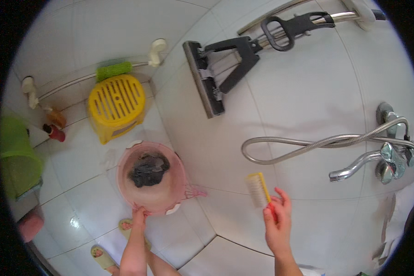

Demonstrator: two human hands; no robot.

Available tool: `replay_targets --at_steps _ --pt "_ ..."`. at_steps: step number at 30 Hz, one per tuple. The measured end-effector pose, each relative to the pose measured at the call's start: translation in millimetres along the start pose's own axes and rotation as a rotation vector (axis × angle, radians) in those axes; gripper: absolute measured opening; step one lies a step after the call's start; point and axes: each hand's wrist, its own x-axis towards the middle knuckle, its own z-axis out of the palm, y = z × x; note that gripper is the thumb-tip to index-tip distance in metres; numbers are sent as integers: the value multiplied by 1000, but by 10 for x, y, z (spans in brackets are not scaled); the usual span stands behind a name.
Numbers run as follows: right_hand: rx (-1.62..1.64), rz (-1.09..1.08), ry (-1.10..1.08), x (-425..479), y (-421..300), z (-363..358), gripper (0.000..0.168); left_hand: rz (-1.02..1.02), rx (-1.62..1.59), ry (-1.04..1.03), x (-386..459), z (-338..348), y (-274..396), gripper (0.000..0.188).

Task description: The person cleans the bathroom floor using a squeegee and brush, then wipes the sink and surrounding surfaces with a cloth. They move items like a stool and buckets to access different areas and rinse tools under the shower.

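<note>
My left hand (140, 214) grips the near rim of a round pink plastic basin (121, 186). A wet-looking dark cloth (151, 174) lies bunched in the basin, towards its far side. Off to the right, apart from the basin, my right hand (277, 220) is closed around the red handle of a scrubbing brush (259, 188). The brush has a yellow back, and its pale bristles face left. Some fingers of my right hand stick up beside the handle.
A yellow plastic stool (115, 100) stands behind the basin, below a wall rail (69, 84). A sponge mop (234, 65) hangs on the right. The chrome tap (355, 165) and metal shower hose (296, 141) jut from that wall. A green bucket (19, 165) is at far left.
</note>
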Motion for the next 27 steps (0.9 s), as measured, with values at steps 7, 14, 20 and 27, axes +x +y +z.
replay_targets --at_steps 7,14,20,27 --pt "0 -61 83 156 -580 -891 10 -293 -113 -121 226 450 58 35" --pt "175 -30 6 241 -1046 -1599 15 -130 -32 -266 -897 530 918 55" --pt "262 -73 29 424 -1050 -1768 21 19 472 -257 -2710 651 1933 29" --pt "442 -135 37 534 -870 -1839 25 616 807 -922 -5012 3213 2982 23"
